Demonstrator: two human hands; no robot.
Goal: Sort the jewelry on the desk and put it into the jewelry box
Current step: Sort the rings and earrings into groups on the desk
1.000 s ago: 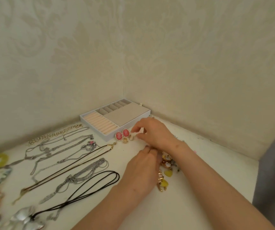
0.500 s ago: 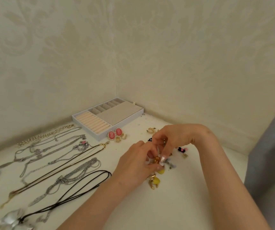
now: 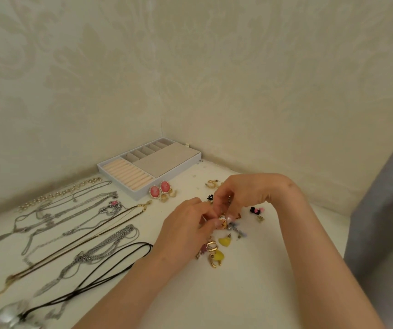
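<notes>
Both hands meet over a small heap of earrings [image 3: 216, 250] on the white desk. My left hand [image 3: 186, 231] and my right hand [image 3: 240, 195] each pinch at a small gold piece [image 3: 224, 222] between their fingertips; what exactly each holds is partly hidden. Yellow heart-shaped earrings [image 3: 224, 241] lie just below the hands. Two pink oval earrings [image 3: 159, 189] rest beside the open jewelry box [image 3: 124, 186], which sits in the far corner with ring rolls and small compartments.
Several necklaces lie in rows on the left, among them a black cord [image 3: 100, 276], silver chains [image 3: 105, 248] and a pearl strand [image 3: 60, 194]. Gold hoops [image 3: 213, 183] and black-and-pink pieces [image 3: 255, 210] lie by the right hand. Walls close the corner; a grey surface [image 3: 385, 222] stands right.
My right hand pulled back from beside the pink earrings to the earring heap, where both hands now work on a small gold piece. The view shifted slightly right.
</notes>
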